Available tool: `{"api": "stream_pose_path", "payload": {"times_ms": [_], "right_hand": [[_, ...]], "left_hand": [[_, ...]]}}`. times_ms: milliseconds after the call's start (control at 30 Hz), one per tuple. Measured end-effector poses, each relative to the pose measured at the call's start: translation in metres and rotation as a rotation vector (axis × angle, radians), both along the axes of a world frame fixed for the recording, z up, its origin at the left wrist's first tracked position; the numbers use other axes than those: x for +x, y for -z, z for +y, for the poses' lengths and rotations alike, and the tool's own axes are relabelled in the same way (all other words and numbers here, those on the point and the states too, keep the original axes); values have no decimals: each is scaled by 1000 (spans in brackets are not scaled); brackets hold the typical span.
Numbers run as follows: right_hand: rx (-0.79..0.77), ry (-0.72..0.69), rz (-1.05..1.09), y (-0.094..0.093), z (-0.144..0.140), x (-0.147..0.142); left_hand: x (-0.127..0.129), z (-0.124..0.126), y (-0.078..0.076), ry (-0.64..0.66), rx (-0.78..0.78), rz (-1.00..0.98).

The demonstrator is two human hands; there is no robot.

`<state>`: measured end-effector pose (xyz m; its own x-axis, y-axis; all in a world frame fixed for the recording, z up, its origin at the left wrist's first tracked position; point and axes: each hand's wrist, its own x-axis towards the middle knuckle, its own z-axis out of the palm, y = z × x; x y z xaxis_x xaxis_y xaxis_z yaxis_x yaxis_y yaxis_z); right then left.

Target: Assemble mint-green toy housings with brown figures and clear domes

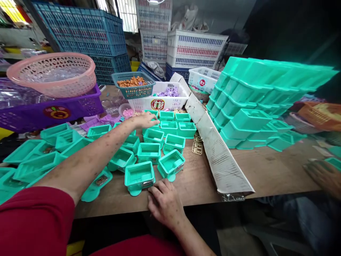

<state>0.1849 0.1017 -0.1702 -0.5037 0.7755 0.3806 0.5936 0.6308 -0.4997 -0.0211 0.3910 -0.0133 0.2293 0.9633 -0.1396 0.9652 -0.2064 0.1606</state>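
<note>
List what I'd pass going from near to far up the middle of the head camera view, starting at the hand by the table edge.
Right hand at the table edge → nearest teal tray → rows of teal trays → left hand → white basket of purple pieces → small teal basket of orange pieces → stacked white crates.

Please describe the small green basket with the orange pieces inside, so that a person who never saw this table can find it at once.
Start at the stack of blue crates at the back left of the wooden table. Just right of it, a white basket holds purple pieces; the small green basket sits on that one's left corner. It alone is dark teal latticed and filled with orange pieces.
</note>
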Motion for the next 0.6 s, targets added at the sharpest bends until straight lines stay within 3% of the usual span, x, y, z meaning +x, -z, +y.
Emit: {"api": "stream_pose_path", "payload": {"times_ms": [100,233,300,400,600], "right_hand": [[4,-15,18,-1,-1,1],[45,21,245,-5,-2,6],[90,151,349,-8,1,13],[99,344,302,-17,12,28],[123,507,111,-27,38,55]], "left_hand": [[-5,-40,-3,230,-118,-2],[9,-76,13,347,-127,-12],[21,-82,22,342,-92,-15],[43,-79,27,311,-70,-19],[100,-76,27,135,-48,6]]}}
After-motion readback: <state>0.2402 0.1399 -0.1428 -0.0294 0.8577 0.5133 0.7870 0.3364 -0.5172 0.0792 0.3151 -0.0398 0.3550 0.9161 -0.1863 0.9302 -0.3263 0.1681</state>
